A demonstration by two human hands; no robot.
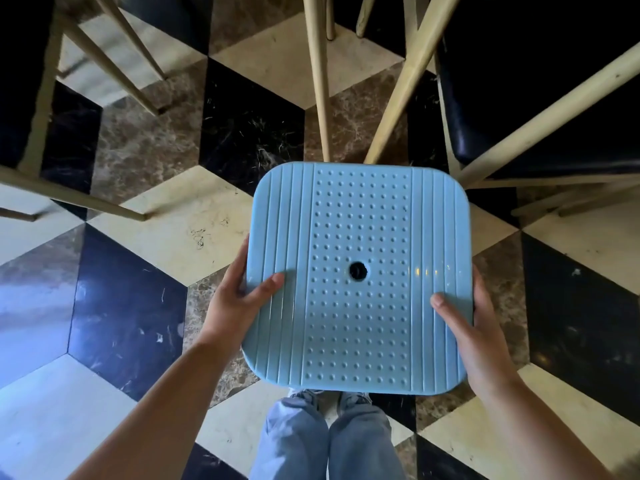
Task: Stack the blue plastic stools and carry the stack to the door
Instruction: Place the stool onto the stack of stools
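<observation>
Stool held over the floor.
Your left hand (239, 296) and right hand (474, 327) grip the stool (356, 278) seat's side edges; likely light, stiff, smooth.

arms: bare, no sleeves | legs: light blue jeans (325, 441) | shoes (353, 400): pale sneakers

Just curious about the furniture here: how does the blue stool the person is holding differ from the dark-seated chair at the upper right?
The blue stool is pale plastic with ribs, bumps and a centre hole; the chair has a smooth dark seat on cream wooden legs. The stool is gripped by the left hand and right hand; the chair is untouched.
</observation>
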